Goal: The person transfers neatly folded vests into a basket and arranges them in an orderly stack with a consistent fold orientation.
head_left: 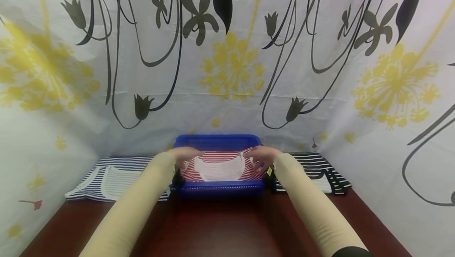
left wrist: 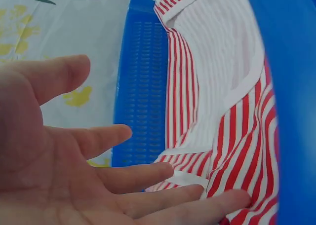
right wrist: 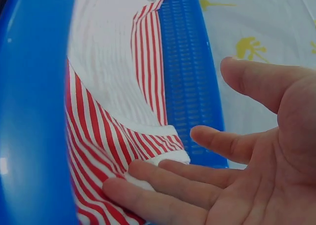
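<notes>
A red-and-white striped shirt lies spread in a blue plastic basket, its wide white neckline opening towards me. Over the basket's left end is my left hand, and over its right end my right hand. The left wrist view has the left hand palm showing and fingers spread, the lower fingertips overlapping the striped cloth. Likewise, the right hand has its fingers extended, the lower ones right at the shirt's white-trimmed sleeve. Neither hand grips anything.
Left of the basket lies a blue-and-white striped garment; a black-and-white striped one lies to the right. All rest on a dark red table. A white flower-patterned curtain hangs behind and along both sides.
</notes>
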A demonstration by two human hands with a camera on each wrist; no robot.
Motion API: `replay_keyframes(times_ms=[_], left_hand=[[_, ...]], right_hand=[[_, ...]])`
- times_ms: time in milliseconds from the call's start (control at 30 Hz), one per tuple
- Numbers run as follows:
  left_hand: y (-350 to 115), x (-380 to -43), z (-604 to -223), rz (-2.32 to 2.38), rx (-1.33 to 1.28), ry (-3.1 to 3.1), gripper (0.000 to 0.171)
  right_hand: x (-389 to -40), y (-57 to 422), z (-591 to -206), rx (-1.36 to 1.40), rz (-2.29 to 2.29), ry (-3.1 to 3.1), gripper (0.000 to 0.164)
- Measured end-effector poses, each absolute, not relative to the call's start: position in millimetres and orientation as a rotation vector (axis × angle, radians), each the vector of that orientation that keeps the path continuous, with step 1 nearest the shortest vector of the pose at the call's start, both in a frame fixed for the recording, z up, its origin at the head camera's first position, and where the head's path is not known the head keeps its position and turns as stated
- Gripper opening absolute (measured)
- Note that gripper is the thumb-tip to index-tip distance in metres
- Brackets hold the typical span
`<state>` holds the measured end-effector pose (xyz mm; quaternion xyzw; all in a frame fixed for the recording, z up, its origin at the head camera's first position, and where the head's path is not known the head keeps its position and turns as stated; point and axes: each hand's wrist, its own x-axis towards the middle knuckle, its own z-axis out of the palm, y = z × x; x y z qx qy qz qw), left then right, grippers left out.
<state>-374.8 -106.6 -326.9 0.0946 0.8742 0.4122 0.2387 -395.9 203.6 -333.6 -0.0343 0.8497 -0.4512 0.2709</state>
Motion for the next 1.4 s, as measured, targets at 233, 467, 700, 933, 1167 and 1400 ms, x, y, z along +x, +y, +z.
replay_keyframes(times_ms=[233,467,700,933,1167,1400], left_hand=[[-116.2,-371.3,-334.1,1.194,0.142,2.329,0.072],[-128.1,-364.5,-336.3,1.172,0.217,2.303,0.065],[-140.6,-360.3,-342.1,1.165,0.282,2.325,0.055],[-164.3,-353.7,-333.2,1.496,0.285,2.316,0.049],[-211.8,-333.6,-316.2,1.848,0.263,2.530,0.037],[-255.1,-314.0,-329.2,1.922,0.138,2.682,0.038]], right_hand=[[-393.2,190.1,-338.1,-0.072,-1.165,2.325,0.073],[-389.1,178.7,-337.7,-0.095,-1.144,2.330,0.074],[-388.8,169.4,-342.4,-0.141,-1.166,2.336,0.065],[-383.1,154.8,-345.1,-0.233,-1.261,2.419,0.053],[-347.8,101.0,-323.1,-0.503,-1.444,2.626,0.021],[-295.8,38.9,-328.8,-1.020,-1.496,2.579,0.016]])
